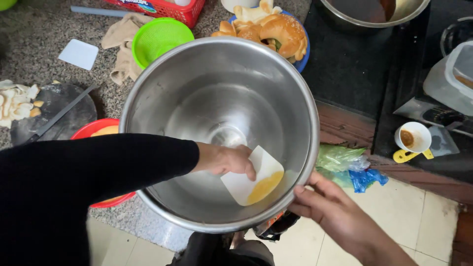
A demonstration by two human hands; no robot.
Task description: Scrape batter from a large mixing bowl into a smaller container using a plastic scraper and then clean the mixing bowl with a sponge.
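Our left hand (224, 160) is clamped on a white dough scraper (253, 177), smeared yellow, pressed against the near inside wall of the steel mixing bowl (197, 98). Our right hand (327, 207) grips the bowl's near-right rim. We judge the bowl light, stiff and slippery; the rim seems the safest hold.

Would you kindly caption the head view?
Left hand scrapes yellow batter with a white scraper inside a steel bowl; right hand steadies its rim.

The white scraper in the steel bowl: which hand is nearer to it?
Left. The left hand grips the white scraper inside the steel bowl; the right hand holds the bowl's rim outside.
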